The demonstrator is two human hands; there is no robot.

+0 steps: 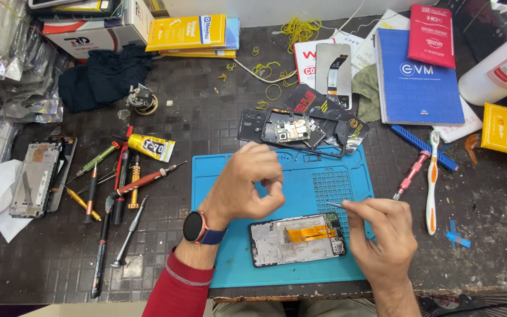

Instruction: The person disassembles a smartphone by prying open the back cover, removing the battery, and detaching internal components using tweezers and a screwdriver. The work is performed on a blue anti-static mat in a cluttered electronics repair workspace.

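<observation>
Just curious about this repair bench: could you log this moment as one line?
left hand: raised, fingers curled, empty | right hand: pinching thin metal tweezers | opened black phone frame with orange flex cable: flat on blue silicone mat

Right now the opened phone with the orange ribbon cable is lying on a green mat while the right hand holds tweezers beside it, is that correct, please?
Not quite: the mat is blue, not green, as the head view shows. The rest holds: the opened phone with the orange ribbon cable lies on it, and the right hand holds tweezers beside it.
</observation>
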